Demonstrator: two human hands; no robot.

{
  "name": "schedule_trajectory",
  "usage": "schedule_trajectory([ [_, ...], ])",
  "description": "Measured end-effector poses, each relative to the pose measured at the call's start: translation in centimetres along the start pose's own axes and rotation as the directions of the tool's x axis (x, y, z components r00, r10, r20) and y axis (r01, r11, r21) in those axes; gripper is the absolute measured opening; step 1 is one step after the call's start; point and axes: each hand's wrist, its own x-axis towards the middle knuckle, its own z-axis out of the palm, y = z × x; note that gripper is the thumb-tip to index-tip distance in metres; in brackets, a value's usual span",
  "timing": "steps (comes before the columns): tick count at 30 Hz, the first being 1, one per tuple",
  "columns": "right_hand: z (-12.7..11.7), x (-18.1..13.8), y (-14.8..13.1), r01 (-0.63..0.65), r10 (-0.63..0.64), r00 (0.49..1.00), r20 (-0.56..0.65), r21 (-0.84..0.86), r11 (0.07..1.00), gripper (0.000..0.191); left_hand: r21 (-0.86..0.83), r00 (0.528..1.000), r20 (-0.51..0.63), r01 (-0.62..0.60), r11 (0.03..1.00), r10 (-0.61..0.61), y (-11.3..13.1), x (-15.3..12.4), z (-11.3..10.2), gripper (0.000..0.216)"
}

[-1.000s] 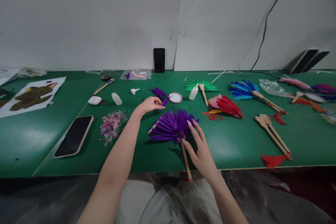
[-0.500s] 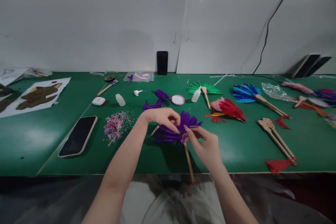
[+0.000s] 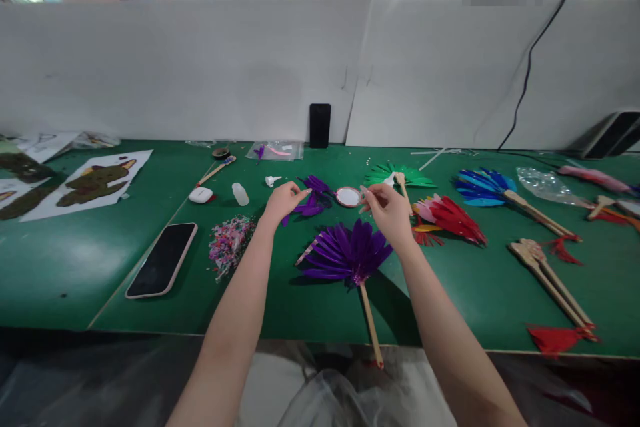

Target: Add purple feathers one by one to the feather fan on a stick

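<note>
While the purple feather fan (image 3: 350, 250) lies flat on the green table (image 3: 75, 267): left hand (image 3: 283, 201), loosely curled, touches loose purple feathers (image 3: 313, 203); right hand (image 3: 389, 210), fingertips pinched, contents unclear, beside round white dish (image 3: 347, 197).

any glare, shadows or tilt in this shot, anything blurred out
Head view: soft glare pools on the green table left of the phone; a dark shadow lies right of the stick of the purple feather fan; the table's near edge drops to the right; a pixelated patch sits top right.
</note>
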Motion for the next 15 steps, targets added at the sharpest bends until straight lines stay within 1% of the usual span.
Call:
schedule_trajectory([
  [2, 0.1, 0.2, 1.0, -0.012, 0.011, 0.999, -0.034, -0.031, 0.999, 0.038, 0.062, 0.997, -0.075, -0.021, 0.998, 0.025, 0.4, 0.4, 0.9, 0.022],
  [4, -0.1, 0.0, 1.8, -0.024, 0.021, 0.998, -0.067, -0.053, 0.998, 0.036, 0.121, 0.992, -0.095, -0.075, 0.990, 0.086, 1.1, 1.0, 2.0, 0.017],
  [6, -0.4, -0.1, 2.1, -0.034, 0.028, 0.995, -0.096, -0.054, 0.998, 0.035, 0.170, 0.985, -0.056, -0.153, 0.973, 0.165, 2.1, 1.9, 3.0, 0.023],
  [8, -0.7, -0.2, 2.2, -0.042, 0.037, 0.991, -0.132, -0.038, 0.998, 0.034, 0.206, 0.972, 0.020, -0.235, 0.950, 0.236, 3.0, 3.2, 3.8, 0.026],
  [10, -1.0, -0.1, 2.3, -0.053, 0.049, 0.985, -0.168, -0.020, 0.998, 0.033, 0.226, 0.954, 0.100, -0.297, 0.928, 0.281, 3.8, 4.5, 4.1, 0.029],
  [13, -1.2, -0.1, 2.5, -0.068, 0.067, 0.979, -0.191, 0.003, 0.998, 0.031, 0.231, 0.936, 0.173, -0.342, 0.911, 0.307, 4.5, 6.0, 4.1, 0.031],
  [15, -1.2, -0.1, 2.6, -0.073, 0.076, 0.978, -0.192, 0.022, 0.997, 0.030, 0.214, 0.933, 0.172, -0.350, 0.912, 0.317, 4.8, 6.4, 3.8, 0.033],
])
